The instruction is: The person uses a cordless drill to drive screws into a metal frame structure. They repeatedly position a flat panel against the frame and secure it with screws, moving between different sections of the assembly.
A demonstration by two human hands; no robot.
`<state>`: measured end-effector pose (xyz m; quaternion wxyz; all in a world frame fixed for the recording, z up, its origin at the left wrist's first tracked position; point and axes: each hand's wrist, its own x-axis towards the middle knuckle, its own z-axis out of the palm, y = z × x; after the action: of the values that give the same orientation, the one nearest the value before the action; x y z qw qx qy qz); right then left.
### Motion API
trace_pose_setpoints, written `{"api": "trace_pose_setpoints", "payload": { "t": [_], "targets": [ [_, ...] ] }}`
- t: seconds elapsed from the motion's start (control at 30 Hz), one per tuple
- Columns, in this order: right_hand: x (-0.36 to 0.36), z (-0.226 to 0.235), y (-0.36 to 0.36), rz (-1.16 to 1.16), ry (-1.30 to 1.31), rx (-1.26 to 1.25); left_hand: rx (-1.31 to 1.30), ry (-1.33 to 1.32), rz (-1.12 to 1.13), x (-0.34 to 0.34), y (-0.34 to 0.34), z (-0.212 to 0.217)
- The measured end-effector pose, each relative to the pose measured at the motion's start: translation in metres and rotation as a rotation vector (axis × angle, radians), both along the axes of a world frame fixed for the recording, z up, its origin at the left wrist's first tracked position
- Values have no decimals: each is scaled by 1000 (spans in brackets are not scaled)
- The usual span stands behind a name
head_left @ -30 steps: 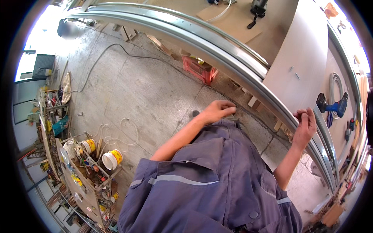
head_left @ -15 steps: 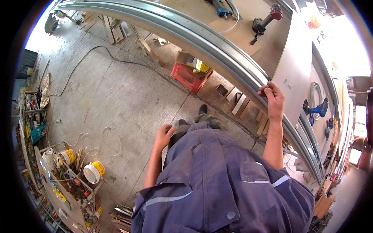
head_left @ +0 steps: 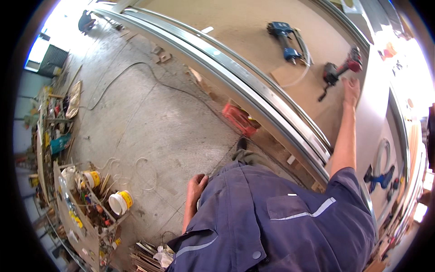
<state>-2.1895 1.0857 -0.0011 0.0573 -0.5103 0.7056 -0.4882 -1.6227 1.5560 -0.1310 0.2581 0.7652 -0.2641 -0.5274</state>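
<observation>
My right hand (head_left: 351, 92) reaches over the board-topped bench (head_left: 235, 27), close beside a red and black cordless drill (head_left: 340, 69). Its fingers look apart, though they are foreshortened, and any contact with the drill is unclear. A blue air nailer (head_left: 285, 41) with a pale hose lies farther left on the same board. Low at my left side hangs my left hand (head_left: 196, 185), fingers loosely bent and nothing visible in them. Metal rails (head_left: 253, 77) run along the bench's near edge, under my right arm.
Below the bench stands a red plastic stool (head_left: 240, 119). A dark cable (head_left: 154, 75) crosses the concrete floor. At lower left are a cluttered tool cart (head_left: 93, 211) and a white bucket (head_left: 120, 202). Another drill, blue (head_left: 379, 178), lies right of my arm. Someone crouches (head_left: 86, 21) far off.
My right hand has left the rail edge and stretched forward over the bench to the red and black drill. My view has shifted, and my left hand stays low at my side.
</observation>
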Motion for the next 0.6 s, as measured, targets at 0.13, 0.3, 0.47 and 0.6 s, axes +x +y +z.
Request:
{"api": "trace_pose_setpoints", "payload": {
  "t": [0.13, 0.3, 0.47, 0.6],
  "targets": [
    [-3, -8, -55, 110, -91, -20, 26, -45, 58, 4, -28, 13],
    [-30, -44, -91, 34, -264, 8, 22, -36, -7, -3, -77, 47],
    [-33, -43, -110, 135, -591, -104, -113, -159, -252, 19, -116, 18],
    [-29, 15, -60, 286, -526, -51, -103, -187, -475, 42, -183, 48]
  ]
}}
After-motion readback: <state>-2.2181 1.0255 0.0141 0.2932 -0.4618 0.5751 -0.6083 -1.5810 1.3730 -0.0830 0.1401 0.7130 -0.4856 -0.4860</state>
